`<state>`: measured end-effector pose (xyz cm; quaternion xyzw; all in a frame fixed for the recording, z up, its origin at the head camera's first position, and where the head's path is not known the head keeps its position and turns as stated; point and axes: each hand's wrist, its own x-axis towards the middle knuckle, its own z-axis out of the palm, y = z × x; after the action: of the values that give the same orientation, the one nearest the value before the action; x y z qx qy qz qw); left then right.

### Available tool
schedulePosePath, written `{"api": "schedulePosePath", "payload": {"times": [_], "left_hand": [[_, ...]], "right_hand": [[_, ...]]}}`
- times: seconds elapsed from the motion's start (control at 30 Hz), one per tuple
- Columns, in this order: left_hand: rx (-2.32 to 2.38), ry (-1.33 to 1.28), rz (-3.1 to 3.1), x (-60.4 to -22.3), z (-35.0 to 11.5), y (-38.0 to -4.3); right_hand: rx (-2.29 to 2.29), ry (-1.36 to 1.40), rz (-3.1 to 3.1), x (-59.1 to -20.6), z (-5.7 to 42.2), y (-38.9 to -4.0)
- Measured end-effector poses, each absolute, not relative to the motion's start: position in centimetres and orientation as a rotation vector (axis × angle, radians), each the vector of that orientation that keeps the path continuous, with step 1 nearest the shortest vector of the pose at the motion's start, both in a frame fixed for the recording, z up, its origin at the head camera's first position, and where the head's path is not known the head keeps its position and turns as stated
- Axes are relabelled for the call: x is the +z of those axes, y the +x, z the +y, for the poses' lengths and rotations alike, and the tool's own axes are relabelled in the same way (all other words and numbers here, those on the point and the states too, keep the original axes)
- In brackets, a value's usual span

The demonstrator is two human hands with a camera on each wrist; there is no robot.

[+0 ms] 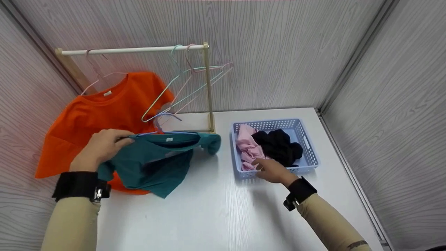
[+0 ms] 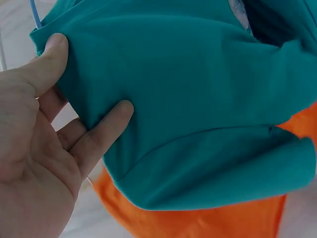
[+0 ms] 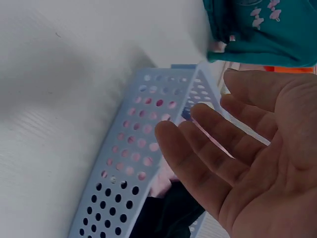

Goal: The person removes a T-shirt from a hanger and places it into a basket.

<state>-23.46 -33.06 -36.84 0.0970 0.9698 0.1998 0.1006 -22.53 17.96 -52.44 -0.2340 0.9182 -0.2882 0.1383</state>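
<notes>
A teal T-shirt hangs on a blue hanger, held up over the table in front of an orange T-shirt. My left hand pinches the teal shirt and hanger at the left shoulder; in the left wrist view the thumb presses the teal cloth near its edge. My right hand is over the near rim of a light blue basket, its fingers loosely bent and holding nothing in the right wrist view. Inside the basket lie a pink garment and a black garment.
A small clothes rack with a white rail stands at the back left. The orange shirt's pink hanger, a green hanger and another pink hanger hang from it. Wood-grain panels surround the white table.
</notes>
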Motion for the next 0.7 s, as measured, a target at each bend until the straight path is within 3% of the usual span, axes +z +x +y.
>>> {"api": "schedulePosePath", "payload": {"times": [0.23, 0.4, 0.7], "left_hand": [[0.69, 0.423, 2.848, -36.5, -27.4, -24.9], [0.726, 0.507, 2.857, -36.3, -24.4, -26.0], [0.722, 0.602, 2.895, -37.2, -21.0, -27.0]], "right_hand": [[-1.005, -0.543, 2.829, -48.2, 18.6, -23.8], [-1.108, -0.617, 2.87, -45.5, 19.0, -24.2], [-1.15, -0.742, 2.871, -45.0, 18.8, -24.0]]}}
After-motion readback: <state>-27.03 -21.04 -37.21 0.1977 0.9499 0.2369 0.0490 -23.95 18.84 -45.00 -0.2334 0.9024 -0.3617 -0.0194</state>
